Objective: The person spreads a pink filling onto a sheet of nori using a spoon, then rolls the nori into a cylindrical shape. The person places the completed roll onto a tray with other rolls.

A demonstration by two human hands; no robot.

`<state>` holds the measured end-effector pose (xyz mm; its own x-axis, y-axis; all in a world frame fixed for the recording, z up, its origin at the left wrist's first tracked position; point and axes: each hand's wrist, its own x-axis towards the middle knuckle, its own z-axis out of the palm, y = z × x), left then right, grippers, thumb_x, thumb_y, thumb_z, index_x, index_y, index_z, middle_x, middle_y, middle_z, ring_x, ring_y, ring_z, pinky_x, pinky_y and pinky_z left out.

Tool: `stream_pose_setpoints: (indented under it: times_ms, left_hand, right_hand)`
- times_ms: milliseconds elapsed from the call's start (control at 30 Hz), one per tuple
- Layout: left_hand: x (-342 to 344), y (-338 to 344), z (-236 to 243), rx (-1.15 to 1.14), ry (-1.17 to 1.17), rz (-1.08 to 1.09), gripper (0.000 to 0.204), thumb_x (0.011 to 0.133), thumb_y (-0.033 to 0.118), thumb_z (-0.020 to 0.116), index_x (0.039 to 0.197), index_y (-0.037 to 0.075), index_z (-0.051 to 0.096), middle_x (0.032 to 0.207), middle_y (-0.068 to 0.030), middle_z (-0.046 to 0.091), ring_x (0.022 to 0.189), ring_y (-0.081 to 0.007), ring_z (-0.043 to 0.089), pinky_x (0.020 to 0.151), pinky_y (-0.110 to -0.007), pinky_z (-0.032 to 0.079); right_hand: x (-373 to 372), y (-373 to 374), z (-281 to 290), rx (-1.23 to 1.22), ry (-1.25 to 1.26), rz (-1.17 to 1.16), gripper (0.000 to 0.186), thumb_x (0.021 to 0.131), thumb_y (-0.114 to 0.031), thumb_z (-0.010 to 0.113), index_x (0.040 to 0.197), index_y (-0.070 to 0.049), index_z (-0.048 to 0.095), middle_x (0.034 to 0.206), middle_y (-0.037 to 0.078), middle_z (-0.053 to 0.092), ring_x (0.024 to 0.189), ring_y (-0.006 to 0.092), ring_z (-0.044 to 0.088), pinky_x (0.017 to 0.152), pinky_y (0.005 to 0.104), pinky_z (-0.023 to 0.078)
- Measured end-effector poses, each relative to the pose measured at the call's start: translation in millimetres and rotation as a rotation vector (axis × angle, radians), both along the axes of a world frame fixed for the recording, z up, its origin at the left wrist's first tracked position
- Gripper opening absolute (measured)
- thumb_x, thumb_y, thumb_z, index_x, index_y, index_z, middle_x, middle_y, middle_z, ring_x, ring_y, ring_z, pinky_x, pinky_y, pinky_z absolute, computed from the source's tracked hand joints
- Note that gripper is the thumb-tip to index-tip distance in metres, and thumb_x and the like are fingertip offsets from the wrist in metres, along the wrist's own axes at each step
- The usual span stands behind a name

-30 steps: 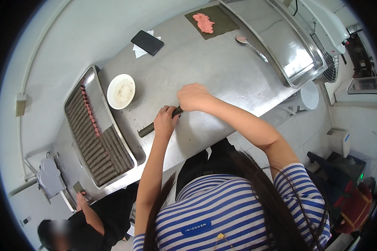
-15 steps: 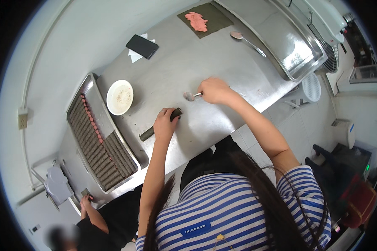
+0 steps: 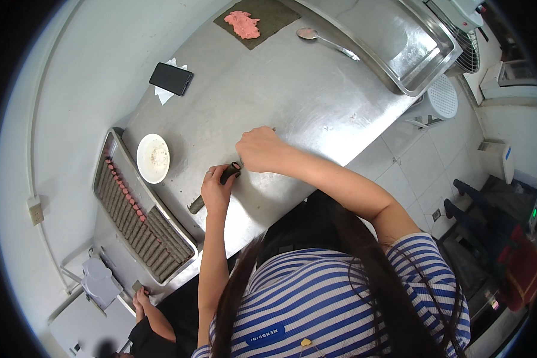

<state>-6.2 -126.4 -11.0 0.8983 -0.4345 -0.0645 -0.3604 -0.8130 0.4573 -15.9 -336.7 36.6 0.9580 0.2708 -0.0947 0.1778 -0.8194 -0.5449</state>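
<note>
Since only the head view is available, going left to right from there: wall outlet (image 3: 36, 213) far left, grey appliance (image 3: 99, 281) lower down. Co-worker's hands (image 3: 141, 300) are near it, together at a small dark piece. Next, metal tray (image 3: 132, 173) of dark seaweed rolls (image 3: 125, 213), packed in rows, pink filling showing along one line of ends, some rolls stacked on top at the near right side. White bowl (image 3: 153, 158) stands just beside the tray, pale residue inside. Black phone (image 3: 171, 79) lies on white paper (image 3: 161, 96) farther back. Left hand (image 3: 216, 188) is grasping a single seaweed roll (image 3: 227, 173), fingers wrapped over it; roll lies slanted low at the surface (image 3: 319, 98), one end sticking out lower left, the other end toward the right hand. At the back edge, flat seaweed sheet (image 3: 275, 22) with pink paste (image 3: 243, 25) on it. Right hand (image 3: 261, 150) is clenched just beside the roll's upper end; grip mostly hidden, can't tell what's in it. Spoon (image 3: 334, 46) lies right of the sheet, pinkish smear in its bowl. Second metal tray (image 3: 394, 51) at back right, white stool (image 3: 442, 98) past the surface's edge.
</note>
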Motion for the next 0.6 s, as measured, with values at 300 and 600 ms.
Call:
stream_pose_setpoints:
  times_ms: [300,600]
  left_hand:
    - [-1,0,-3,0.028,-0.002,0.006,0.028,0.073,0.012,0.073,0.101,0.01,0.067,0.102,-0.0054,0.065,0.09,-0.0287,0.062,0.077,-0.037,0.05]
    - [-8,1,-5,0.009,-0.024,0.075,0.027,0.073,0.016,0.074,0.099,0.014,0.068,0.103,-0.0046,0.065,0.091,-0.027,0.063,0.078,-0.038,0.051]
  right_hand:
    - [25,24,-9,-0.028,-0.133,0.083,0.011,0.064,-0.017,0.069,0.06,-0.007,0.067,0.062,0.014,0.064,0.062,0.0289,0.065,0.053,0.0384,0.048]
    - [42,26,29,-0.117,0.009,0.077,0.014,0.067,-0.018,0.066,0.07,-0.005,0.071,0.074,0.019,0.067,0.073,0.0337,0.068,0.063,0.0418,0.053]
